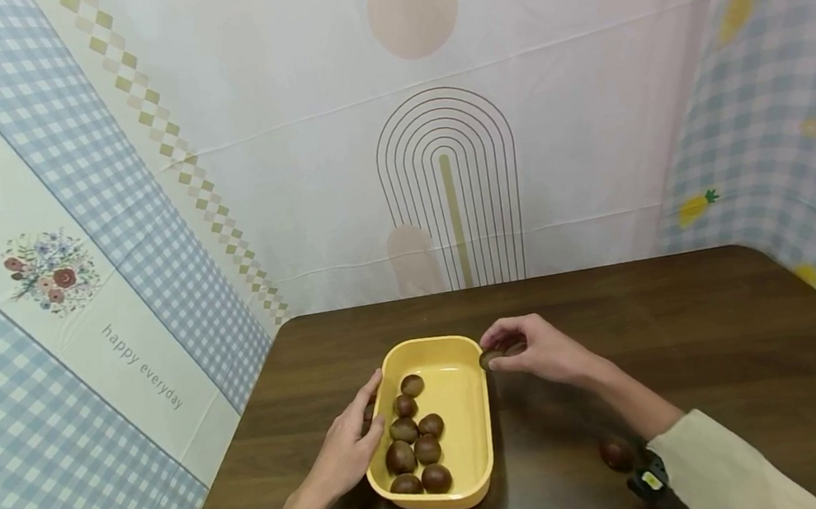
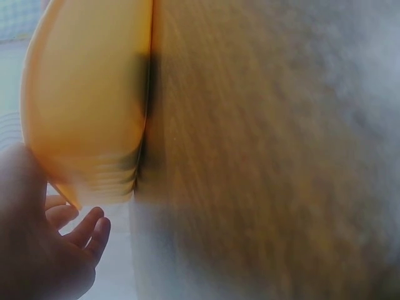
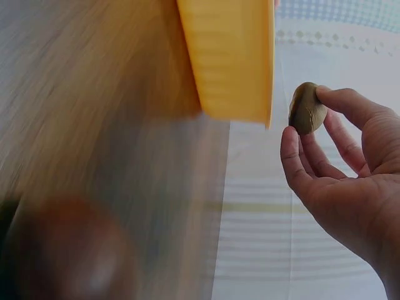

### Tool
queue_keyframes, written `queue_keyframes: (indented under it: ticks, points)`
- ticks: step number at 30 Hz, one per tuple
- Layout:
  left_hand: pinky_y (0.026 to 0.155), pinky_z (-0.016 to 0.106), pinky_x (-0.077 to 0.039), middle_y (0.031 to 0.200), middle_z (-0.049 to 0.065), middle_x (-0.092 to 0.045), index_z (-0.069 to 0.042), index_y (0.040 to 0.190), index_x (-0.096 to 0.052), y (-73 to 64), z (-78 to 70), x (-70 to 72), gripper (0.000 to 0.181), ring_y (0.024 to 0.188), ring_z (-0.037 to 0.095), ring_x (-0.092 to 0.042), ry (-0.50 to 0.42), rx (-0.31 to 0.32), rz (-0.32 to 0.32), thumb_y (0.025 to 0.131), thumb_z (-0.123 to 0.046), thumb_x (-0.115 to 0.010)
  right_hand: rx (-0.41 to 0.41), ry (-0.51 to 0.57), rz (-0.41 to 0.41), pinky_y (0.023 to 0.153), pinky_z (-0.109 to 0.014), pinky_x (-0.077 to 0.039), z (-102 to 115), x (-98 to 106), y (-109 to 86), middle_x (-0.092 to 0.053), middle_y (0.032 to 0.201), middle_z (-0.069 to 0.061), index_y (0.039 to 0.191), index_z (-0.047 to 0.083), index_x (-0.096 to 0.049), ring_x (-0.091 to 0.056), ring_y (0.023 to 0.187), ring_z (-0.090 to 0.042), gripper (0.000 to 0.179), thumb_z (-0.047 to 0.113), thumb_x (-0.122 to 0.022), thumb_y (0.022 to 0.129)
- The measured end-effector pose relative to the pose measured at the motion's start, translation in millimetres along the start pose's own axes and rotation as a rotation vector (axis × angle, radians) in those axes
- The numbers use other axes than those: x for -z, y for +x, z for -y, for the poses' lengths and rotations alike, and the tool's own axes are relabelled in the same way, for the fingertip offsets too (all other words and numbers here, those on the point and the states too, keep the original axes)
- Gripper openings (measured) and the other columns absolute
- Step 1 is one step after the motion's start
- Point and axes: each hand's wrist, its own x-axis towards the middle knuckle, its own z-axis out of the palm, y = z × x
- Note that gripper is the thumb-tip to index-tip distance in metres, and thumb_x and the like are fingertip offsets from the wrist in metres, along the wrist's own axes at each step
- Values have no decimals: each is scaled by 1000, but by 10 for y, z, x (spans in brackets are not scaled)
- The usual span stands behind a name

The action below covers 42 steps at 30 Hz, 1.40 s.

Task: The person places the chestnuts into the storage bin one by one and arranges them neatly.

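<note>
A yellow plastic tub stands on the table with several brown chestnuts along its left side and near end. My left hand rests against the tub's left rim, index finger and thumb spread apart along it. In the left wrist view, the other fingers hang loosely bent by the tub's corner. At the far right corner of the rim, my right hand pinches one chestnut between thumb and fingertips. The right wrist view shows this chestnut just outside the tub wall.
Another chestnut lies on the dark wooden table, beside my right forearm and a black wrist device. A patterned cloth hangs behind the table's far edge, with checked cloth at both sides.
</note>
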Motion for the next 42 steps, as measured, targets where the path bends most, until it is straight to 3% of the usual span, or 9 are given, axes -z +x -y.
queue_keyframes:
  ticks: [14,19,22,28,34,42]
  points:
    - [99,40,-55,158,9,-53,-14,168,-34,-7,-7,-1,67,120,23,-67,17,-5,-4,107,-3,-57,67,-10,-12,85,-39,-59,86,-613,427,-75,105,-8,108,-1,-75,-69,95,-22,18,3,-81,92]
    - [101,42,-55,161,9,-50,-13,168,-33,-1,-7,0,67,121,24,-67,12,-3,0,106,-2,-57,81,-63,12,83,-33,-58,113,-780,513,-75,105,-8,109,-3,-75,-69,93,-20,20,1,-81,91]
    - [100,41,-55,161,9,-49,-13,168,-33,0,-8,4,67,122,24,-67,6,-2,5,106,-2,-57,91,-93,29,80,-31,-58,123,-850,548,-75,103,-8,107,-3,-75,-69,91,-20,19,-1,-81,89]
    - [99,41,-55,162,10,-49,-12,168,-34,-2,-8,12,67,121,24,-68,3,-3,3,106,-2,-57,75,-136,60,85,-41,-58,142,-946,582,-75,99,-6,105,0,-74,-69,93,-22,19,-2,-82,87]
    - [99,40,-55,162,10,-48,-12,168,-34,-2,-9,13,67,120,24,-67,6,4,2,106,-2,-57,35,-185,81,82,-34,-55,160,-1017,592,-75,98,-6,102,2,-75,-67,92,-22,18,-2,-83,87]
    - [96,37,-56,161,10,-50,-12,168,-34,1,-9,12,67,119,23,-68,1,6,4,105,-1,-57,29,-258,124,80,-36,-58,148,-1111,608,-74,99,-8,101,3,-76,-70,93,-24,19,-4,-84,85]
